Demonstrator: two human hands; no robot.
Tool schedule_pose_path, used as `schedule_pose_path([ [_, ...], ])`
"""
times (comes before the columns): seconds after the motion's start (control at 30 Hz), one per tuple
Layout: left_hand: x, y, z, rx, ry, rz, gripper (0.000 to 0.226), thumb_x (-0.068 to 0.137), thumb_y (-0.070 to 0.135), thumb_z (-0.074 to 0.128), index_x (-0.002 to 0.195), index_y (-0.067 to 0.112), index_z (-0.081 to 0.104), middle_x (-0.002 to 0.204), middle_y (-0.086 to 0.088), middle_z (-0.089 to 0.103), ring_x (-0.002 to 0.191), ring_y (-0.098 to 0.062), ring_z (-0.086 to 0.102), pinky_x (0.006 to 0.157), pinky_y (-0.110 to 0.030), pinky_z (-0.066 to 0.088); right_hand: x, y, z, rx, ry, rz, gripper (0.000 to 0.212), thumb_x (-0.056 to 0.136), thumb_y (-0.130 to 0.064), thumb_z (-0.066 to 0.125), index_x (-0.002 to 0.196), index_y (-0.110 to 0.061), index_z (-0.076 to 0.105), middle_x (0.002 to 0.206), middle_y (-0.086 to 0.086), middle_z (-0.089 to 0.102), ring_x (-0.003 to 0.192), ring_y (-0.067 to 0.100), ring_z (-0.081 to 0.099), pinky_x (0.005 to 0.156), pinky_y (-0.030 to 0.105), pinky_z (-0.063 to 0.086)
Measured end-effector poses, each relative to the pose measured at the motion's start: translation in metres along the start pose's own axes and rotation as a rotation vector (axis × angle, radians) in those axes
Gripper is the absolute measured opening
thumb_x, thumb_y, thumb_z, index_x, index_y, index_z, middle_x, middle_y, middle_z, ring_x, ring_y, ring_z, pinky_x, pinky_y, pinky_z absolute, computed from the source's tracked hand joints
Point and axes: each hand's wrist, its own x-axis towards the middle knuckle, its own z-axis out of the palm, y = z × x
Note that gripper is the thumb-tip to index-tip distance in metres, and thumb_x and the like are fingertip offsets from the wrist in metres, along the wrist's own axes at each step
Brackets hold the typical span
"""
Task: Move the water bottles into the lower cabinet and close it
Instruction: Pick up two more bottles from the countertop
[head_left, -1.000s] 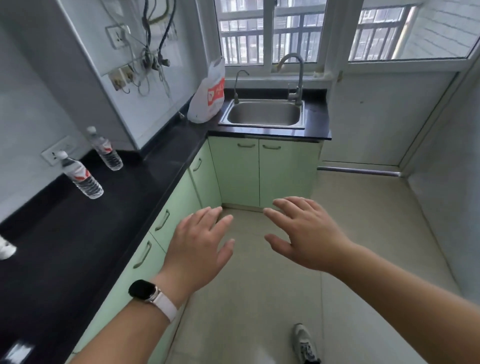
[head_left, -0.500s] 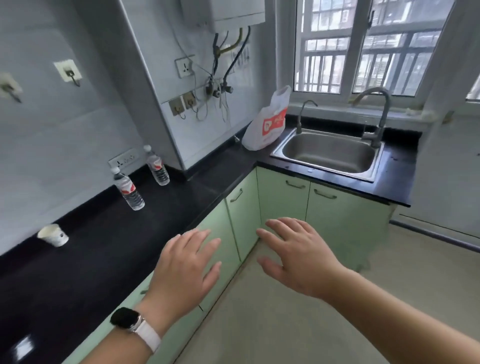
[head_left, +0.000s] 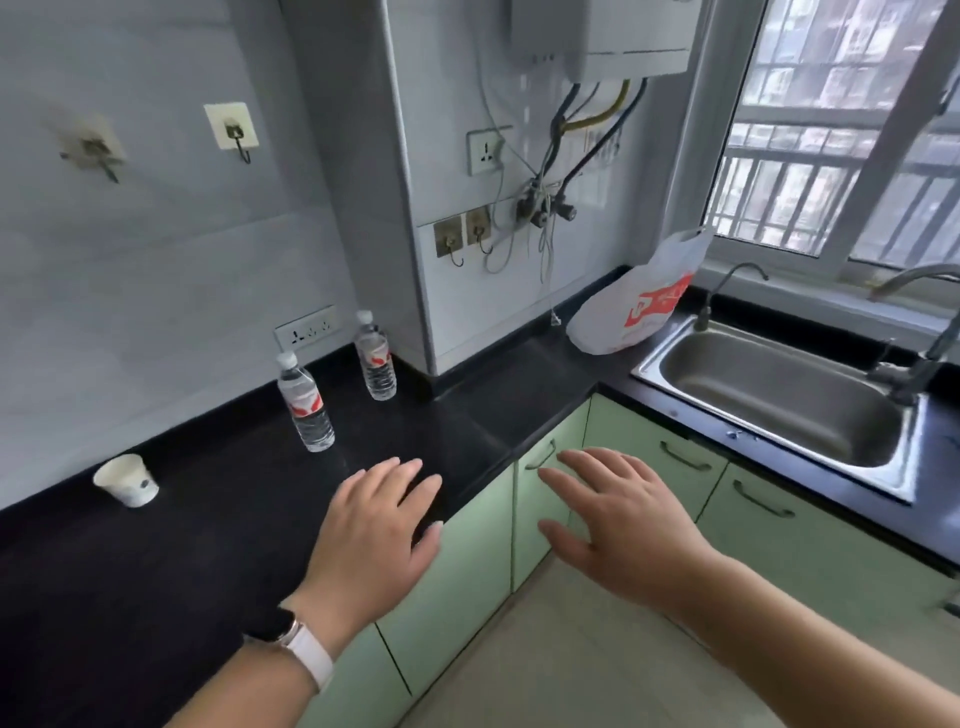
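Both empty: left hand flat, fingers straight and a bit spread, hovering over the front edge of the counter, watch on that wrist; right hand same, open palm down, holding nothing, out in front of the green cabinet doors, near a handle but not on it. Upright on the counter by the wall, beyond the left hand: near bottle and far bottle, apart from each other, neither touched. Cup further left on the counter, bag beside the sink. Change over the last second: view swings up and left from floor to counter, bottles now bigger and more central, left hand goes from over the floor to over the counter, hand pose unchanged. Reads as approach, reach about to start; nothing moved yet, every visible door closed, so a door needs opening and both bottles are left to go
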Motion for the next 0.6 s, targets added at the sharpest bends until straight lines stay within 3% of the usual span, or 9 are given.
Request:
schedule_pose_path([
  [0.27,0.067,-0.096,0.034,-0.015,0.019,-0.008,0.047,0.087,0.042,0.052,0.123,0.017,0.070,0.127,-0.008,0.066,0.120,-0.031,0.059,0.097,-0.049,0.050,0.137,-0.016,0.034,-0.017,0.028,-0.060,0.056,0.092,-0.060,0.043,0.131,-0.025,0.061,0.129,-0.002,0.063,0.121,0.025,0.058,0.101,0.043,0.045],
  [0.6,0.077,-0.165,0.057,0.013,-0.061,-0.192,0.049,0.089,0.045,0.049,0.127,0.019,0.068,0.131,-0.006,0.064,0.124,-0.027,0.057,0.101,-0.046,0.047,0.243,-0.036,0.090,0.089,-0.001,-0.200,0.055,0.090,-0.060,0.042,0.129,-0.025,0.061,0.126,-0.002,0.063,0.118,0.027,0.060,0.097,0.044,0.048],
])
